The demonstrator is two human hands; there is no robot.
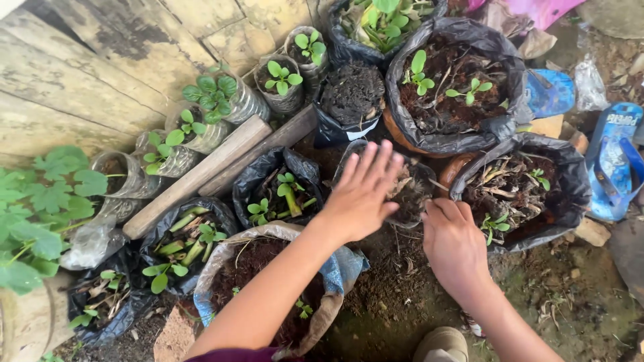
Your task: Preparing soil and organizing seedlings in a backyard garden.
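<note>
Left hand (pixel 359 194) spread open, fingers fanned above small dark plastic grow bag of soil (pixel 409 191), mostly hidden beneath. Right hand (pixel 455 245) loosely curled at that bag's edge, grip impossible to tell. Nearer, pale woven sack of soil (pixel 225 258), partly behind forearm. Farther, blue sandal (pixel 616 161) cut off at right; clear plastic bottle planters (pixel 231 97) along weathered wooden planks (pixel 94 74).

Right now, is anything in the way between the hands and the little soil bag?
Nothing visible. The left hand hovers over the soil bag, fingers spread, and the right hand is at its near edge.
</note>
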